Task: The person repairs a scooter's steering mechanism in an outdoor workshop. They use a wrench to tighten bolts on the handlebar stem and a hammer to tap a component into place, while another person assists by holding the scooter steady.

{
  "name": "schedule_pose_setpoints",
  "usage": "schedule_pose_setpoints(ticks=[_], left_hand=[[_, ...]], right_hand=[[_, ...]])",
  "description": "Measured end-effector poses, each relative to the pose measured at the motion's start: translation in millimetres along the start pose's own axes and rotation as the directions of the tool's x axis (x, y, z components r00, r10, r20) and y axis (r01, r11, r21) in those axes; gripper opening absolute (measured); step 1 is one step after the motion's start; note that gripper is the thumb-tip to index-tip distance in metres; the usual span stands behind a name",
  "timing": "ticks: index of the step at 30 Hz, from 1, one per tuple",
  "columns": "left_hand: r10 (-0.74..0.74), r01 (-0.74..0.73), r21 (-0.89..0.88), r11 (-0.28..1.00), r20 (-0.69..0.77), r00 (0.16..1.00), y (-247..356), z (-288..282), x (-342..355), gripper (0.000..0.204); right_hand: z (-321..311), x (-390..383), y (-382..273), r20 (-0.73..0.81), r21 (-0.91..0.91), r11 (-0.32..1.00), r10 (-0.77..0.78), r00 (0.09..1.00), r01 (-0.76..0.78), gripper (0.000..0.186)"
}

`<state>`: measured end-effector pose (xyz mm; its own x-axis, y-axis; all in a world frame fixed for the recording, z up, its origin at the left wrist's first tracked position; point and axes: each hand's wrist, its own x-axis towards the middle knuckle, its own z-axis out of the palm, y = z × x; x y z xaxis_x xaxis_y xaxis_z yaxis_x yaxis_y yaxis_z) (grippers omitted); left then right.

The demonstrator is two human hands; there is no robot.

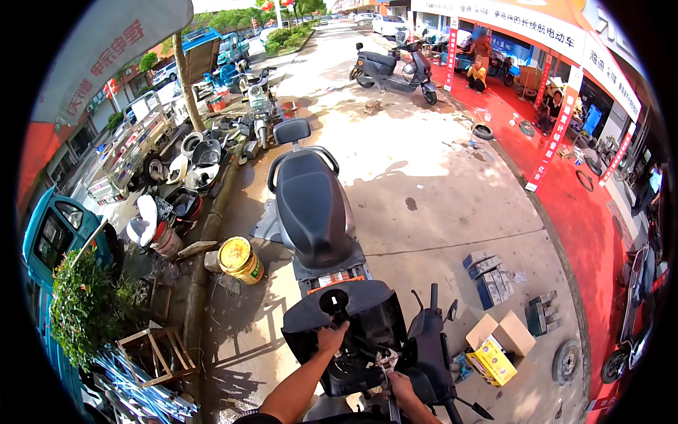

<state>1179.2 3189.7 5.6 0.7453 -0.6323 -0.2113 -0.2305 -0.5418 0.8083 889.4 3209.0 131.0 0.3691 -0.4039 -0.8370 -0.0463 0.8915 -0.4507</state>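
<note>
In front of me stands a dark electric scooter with a black seat (311,201). Its handlebar (433,318) is turned off to the right. Below the seat, a broad black plastic panel (304,321) faces me, with dark parts and cables around it. My left hand (332,339) is closed round a black part with a round, flared top (333,300) by the panel. Closer to me on the right, my right hand (400,387) is closed beside a silver metal piece (387,359). What its fingers grip is too small to make out.
A yellow bucket (241,260) stands at left near the kerb. To the right are batteries (489,279), an open carton (519,333) with a yellow box (493,362), and a wheel (566,362). Another scooter (395,69) is parked ahead; people sit by the red carpet (522,138).
</note>
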Motion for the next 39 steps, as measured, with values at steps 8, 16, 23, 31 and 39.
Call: schedule_pose_setpoints(ticks=[8, 16, 23, 31, 39], left_hand=[[0.454, -0.168, 0.559, 0.812, -0.422, 0.785, -16.8, 15.3, 14.5, 0.068], [0.114, -0.107, 0.107, 0.988, -0.066, 0.991, -12.1, -1.9, 4.3, 0.066], [0.113, 0.025, 0.467, 0.884, -0.265, 0.958, -32.7, 21.6, 10.7, 0.072], [0.21, -0.116, 0.315, 0.942, -0.28, 0.937, -14.0, 7.0, 20.6, 0.058], [0.028, -0.052, -0.235, 0.971, -0.104, 0.994, 16.5, -7.4, -10.8, 0.046]], right_hand=[[5.1, 7.6, 3.9, 0.043, 0.052, 0.999, 0.003, 0.999, -0.005, 0.022], [-8.3, 14.7, 7.5, -0.011, 0.116, 0.993, 0.014, 1.0, -0.012, 0.02], [16.1, 5.2, 5.9, 0.01, 0.094, 0.995, 0.027, 1.0, -0.028, 0.023], [30.6, -2.4, -6.3, -0.034, 0.085, 0.996, 0.037, 0.999, -0.033, 0.022], [9.9, 10.1, 15.0, -0.038, 0.071, 0.997, -0.004, 0.999, 0.007, 0.028]])
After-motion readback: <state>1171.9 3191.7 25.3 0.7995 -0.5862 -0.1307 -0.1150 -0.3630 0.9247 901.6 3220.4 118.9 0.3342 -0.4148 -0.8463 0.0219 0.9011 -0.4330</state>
